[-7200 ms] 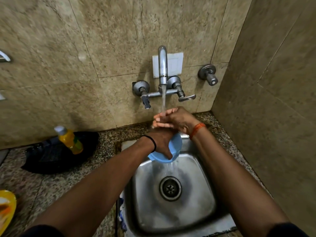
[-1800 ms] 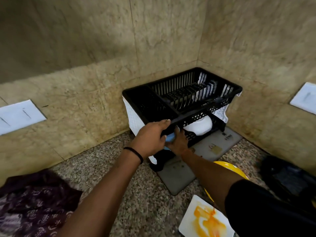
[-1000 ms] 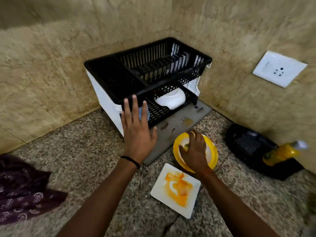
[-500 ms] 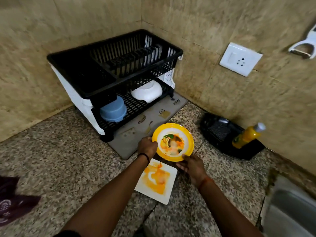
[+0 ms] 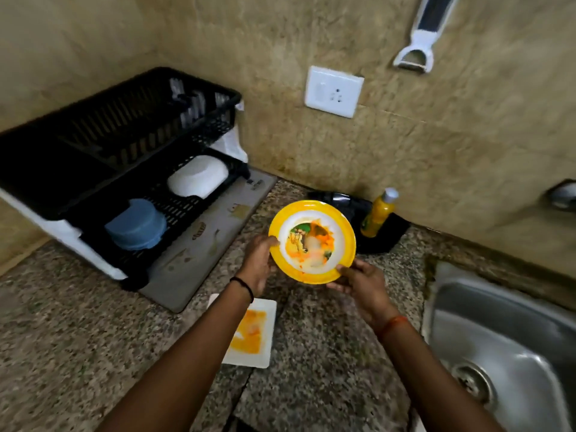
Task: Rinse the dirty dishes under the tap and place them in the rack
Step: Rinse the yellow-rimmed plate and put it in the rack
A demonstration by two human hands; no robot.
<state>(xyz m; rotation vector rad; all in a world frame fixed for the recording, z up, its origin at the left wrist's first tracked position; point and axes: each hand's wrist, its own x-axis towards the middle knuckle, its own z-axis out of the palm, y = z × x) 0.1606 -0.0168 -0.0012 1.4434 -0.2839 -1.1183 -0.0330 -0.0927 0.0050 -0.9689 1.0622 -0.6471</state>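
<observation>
A round yellow-rimmed plate (image 5: 312, 241) smeared with orange and green food hangs above the granite counter. My left hand (image 5: 258, 263) grips its left edge and my right hand (image 5: 358, 280) grips its lower right edge. A square white plate (image 5: 253, 332) with an orange stain lies on the counter under my left forearm. The black two-tier rack (image 5: 124, 126) stands at the left; its lower tier holds an upturned blue bowl (image 5: 137, 224) and an upturned white bowl (image 5: 199, 176). The steel sink (image 5: 498, 332) is at the right.
A grey mat (image 5: 199, 247) lies under the rack. A yellow bottle (image 5: 378, 215) stands on a black tray (image 5: 389, 232) by the wall. A wall socket (image 5: 333, 92) and a hanging peeler (image 5: 419, 35) are above. A tap part (image 5: 561, 194) shows at the far right.
Both hands have lifted the yellow plate off the counter and carried it right, toward the sink. The view has swung right; the blue bowl stays in the rack's lower tier.
</observation>
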